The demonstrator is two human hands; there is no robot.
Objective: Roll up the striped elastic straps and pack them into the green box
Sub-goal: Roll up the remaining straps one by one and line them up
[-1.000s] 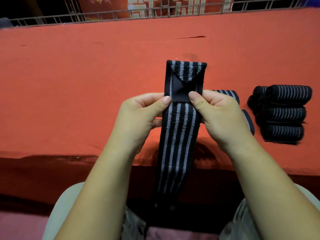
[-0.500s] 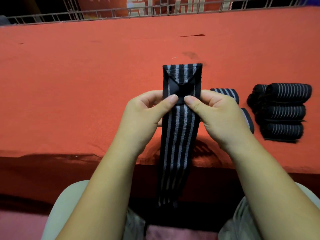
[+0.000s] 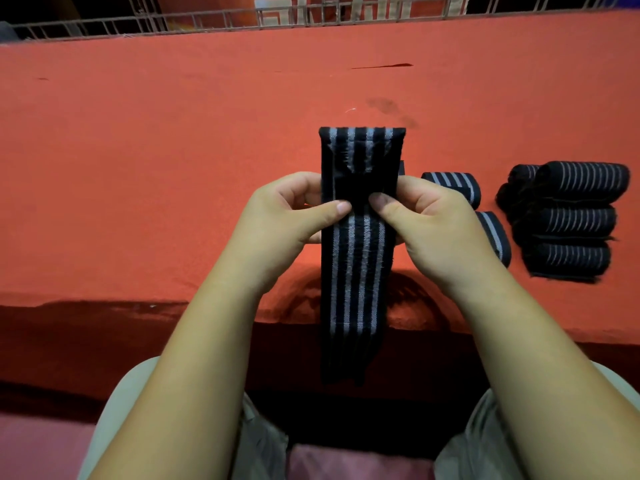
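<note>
blocking two loose straps, right hand pinches hanging strap near rolled pile

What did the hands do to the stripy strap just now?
Both thumbs slid inward across the strap until they almost meet. The left hand and right hand went on pinching it, its tail hanging off the table edge. The rolls on the right did not move.

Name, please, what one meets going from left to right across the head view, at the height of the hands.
left hand → striped strap, pinched by both hands → right hand → pile of rolled straps
</note>
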